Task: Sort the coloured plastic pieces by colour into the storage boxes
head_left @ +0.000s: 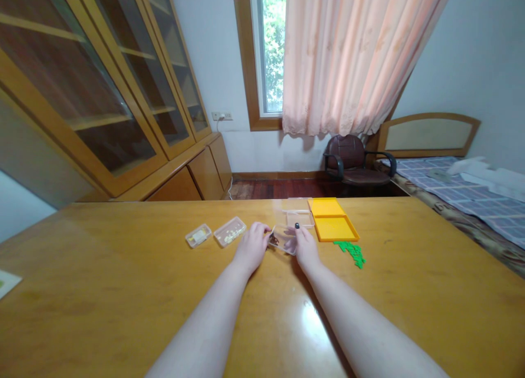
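Both my hands meet over a small clear plastic box (282, 240) on the wooden table (123, 268). My left hand (253, 245) has its fingers curled on the box's left edge. My right hand (305, 245) grips the right side of the box, fingers closed round it. What lies inside the box is too small to make out. Just beyond my right hand stands another clear open box (299, 218).
Two small clear lidded boxes (198, 236) (230, 231) lie left of my hands. An open yellow flat case (332, 220) sits at the right, with a heap of green plastic pieces (351, 252) beside it. A chair (356, 162), bed and glass cabinets surround the table.
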Tool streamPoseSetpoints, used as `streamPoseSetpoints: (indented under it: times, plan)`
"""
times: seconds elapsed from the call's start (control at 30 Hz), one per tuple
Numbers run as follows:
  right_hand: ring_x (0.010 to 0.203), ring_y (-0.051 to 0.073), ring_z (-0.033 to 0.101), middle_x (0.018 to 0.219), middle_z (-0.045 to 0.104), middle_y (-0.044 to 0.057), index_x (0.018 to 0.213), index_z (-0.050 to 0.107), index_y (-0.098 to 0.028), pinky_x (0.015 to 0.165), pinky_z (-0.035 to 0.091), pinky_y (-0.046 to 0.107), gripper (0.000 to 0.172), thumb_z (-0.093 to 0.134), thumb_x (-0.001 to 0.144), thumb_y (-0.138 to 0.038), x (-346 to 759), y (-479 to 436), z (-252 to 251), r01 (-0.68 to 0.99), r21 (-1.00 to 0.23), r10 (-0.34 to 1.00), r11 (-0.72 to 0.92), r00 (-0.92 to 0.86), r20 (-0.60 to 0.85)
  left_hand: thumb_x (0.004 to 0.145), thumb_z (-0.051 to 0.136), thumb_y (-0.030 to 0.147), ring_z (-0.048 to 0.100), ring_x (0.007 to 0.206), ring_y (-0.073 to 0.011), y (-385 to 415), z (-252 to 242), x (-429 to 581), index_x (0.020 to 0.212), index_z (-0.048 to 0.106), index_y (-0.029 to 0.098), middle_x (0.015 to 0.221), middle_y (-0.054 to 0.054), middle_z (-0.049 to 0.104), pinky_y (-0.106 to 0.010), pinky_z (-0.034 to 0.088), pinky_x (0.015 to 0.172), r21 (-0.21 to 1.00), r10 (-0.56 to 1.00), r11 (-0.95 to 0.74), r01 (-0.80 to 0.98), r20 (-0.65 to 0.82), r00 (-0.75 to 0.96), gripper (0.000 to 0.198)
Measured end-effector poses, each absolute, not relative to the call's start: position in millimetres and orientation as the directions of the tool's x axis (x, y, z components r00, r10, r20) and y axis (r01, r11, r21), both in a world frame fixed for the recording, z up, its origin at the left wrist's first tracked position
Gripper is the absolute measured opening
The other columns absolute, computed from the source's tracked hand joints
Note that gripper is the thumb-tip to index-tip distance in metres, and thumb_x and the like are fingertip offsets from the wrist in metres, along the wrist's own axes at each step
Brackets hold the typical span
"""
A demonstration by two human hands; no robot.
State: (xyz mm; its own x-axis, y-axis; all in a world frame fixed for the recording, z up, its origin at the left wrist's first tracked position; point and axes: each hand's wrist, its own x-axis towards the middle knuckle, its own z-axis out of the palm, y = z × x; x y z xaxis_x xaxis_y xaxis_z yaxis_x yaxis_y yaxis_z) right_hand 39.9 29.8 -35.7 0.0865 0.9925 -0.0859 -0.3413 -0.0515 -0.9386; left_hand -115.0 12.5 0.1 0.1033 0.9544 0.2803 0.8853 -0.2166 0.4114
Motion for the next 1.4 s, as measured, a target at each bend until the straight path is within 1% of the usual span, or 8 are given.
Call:
streamPoseSetpoints:
  times: [0.27, 0.5, 0.77, 0.9, 1.0, 1.13, 1.27, 1.4]
  plan:
    - [0.038, 0.009, 0.05, 0.063, 0.066, 0.003, 0.081, 0.058, -0.017, 0.033, 0.038, 0.019, 0.04, 0.055, 0.071, -0.055, 44, 29, -27, -0.346, -0.937, 0.984, -0.048, 0.144, -0.104, 0.088, 0.043, 0.023, 0.054, 0.095, -0.0158, 9, 10, -125, 0.095, 0.06, 0.021, 0.1, -0.004, 0.058, -0.027, 0.041, 0.086, 0.336, 0.981, -0.177, 0.925, 0.136, 0.138, 0.018]
    - [0.039, 0.008, 0.051, 0.076, 0.068, 0.005, 0.082, 0.059, -0.016, 0.034, 0.041, 0.021, 0.041, 0.056, 0.07, -0.055, 43, 30, -26, -0.369, -0.928, 0.978, -0.054, 0.167, -0.124, 0.081, 0.056, 0.03, 0.056, 0.089, -0.0158, 6, 7, -124, 0.089, 0.061, 0.023, 0.095, -0.003, 0.058, -0.025, 0.041, 0.077, 0.239, 0.965, -0.256, 0.937, 0.013, 0.261, 0.012]
    - [0.04, 0.008, 0.051, 0.076, 0.068, 0.004, 0.082, 0.059, -0.016, 0.035, 0.042, 0.021, 0.042, 0.058, 0.069, -0.055, 45, 31, -29, -0.369, -0.928, 0.984, -0.048, 0.144, -0.108, 0.088, 0.044, 0.026, 0.058, 0.085, -0.016, 10, -1, -123, 0.09, 0.059, 0.021, 0.094, -0.004, 0.058, -0.025, 0.042, 0.073, 0.18, 0.974, -0.223, 0.958, -0.006, 0.228, 0.017]
    - [0.04, 0.008, 0.052, 0.077, 0.068, 0.004, 0.082, 0.059, -0.016, 0.034, 0.041, 0.021, 0.042, 0.059, 0.068, -0.056, 46, 33, -31, -0.38, -0.924, 0.984, -0.048, 0.141, -0.11, 0.088, 0.043, 0.025, 0.057, 0.084, -0.016, 12, -1, -125, 0.089, 0.058, 0.019, 0.093, -0.005, 0.058, -0.025, 0.042, 0.073, 0.222, 0.982, -0.187, 0.957, 0.058, 0.179, 0.016]
    - [0.039, 0.009, 0.052, 0.076, 0.068, 0.005, 0.083, 0.059, -0.016, 0.033, 0.04, 0.021, 0.045, 0.059, 0.067, -0.058, 44, 33, -33, -0.368, -0.928, 0.986, -0.053, 0.13, -0.108, 0.088, 0.042, 0.022, 0.056, 0.088, -0.0155, 12, 1, -125, 0.09, 0.058, 0.018, 0.095, -0.005, 0.058, -0.026, 0.043, 0.079, 0.329, 0.971, -0.177, 0.928, 0.212, 0.11, 0.016]
    - [0.039, 0.008, 0.051, 0.079, 0.069, 0.005, 0.086, 0.059, -0.016, 0.033, 0.04, 0.02, 0.049, 0.059, 0.066, -0.06, 41, 31, -36, -0.351, -0.933, 0.992, -0.076, 0.067, -0.106, 0.088, 0.042, 0.023, 0.055, 0.091, -0.0156, 12, -1, -122, 0.095, 0.058, 0.019, 0.095, -0.004, 0.06, -0.028, 0.044, 0.083, 0.45, 0.921, -0.297, 0.842, 0.368, 0.129, 0.018]
    - [0.04, 0.008, 0.052, 0.079, 0.068, 0.004, 0.087, 0.058, -0.016, 0.034, 0.041, 0.02, 0.048, 0.058, 0.068, -0.059, 40, 31, -35, -0.36, -0.93, 0.992, -0.073, 0.074, -0.106, 0.087, 0.043, 0.019, 0.055, 0.098, -0.0166, 16, -9, -125, 0.107, 0.057, 0.019, 0.104, -0.005, 0.061, -0.03, 0.043, 0.089, 0.485, 0.936, -0.261, 0.835, 0.339, 0.095, 0.024]
    - [0.04, 0.008, 0.051, 0.076, 0.068, 0.004, 0.083, 0.058, -0.016, 0.033, 0.04, 0.02, 0.043, 0.058, 0.069, -0.057, 43, 32, -32, -0.377, -0.924, 0.985, -0.062, 0.127, -0.118, 0.086, 0.045, 0.022, 0.056, 0.093, -0.0168, 19, -12, -131, 0.094, 0.063, 0.02, 0.097, -0.005, 0.062, -0.028, 0.043, 0.084, 0.411, 0.974, -0.137, 0.901, 0.224, 0.046, 0.019]
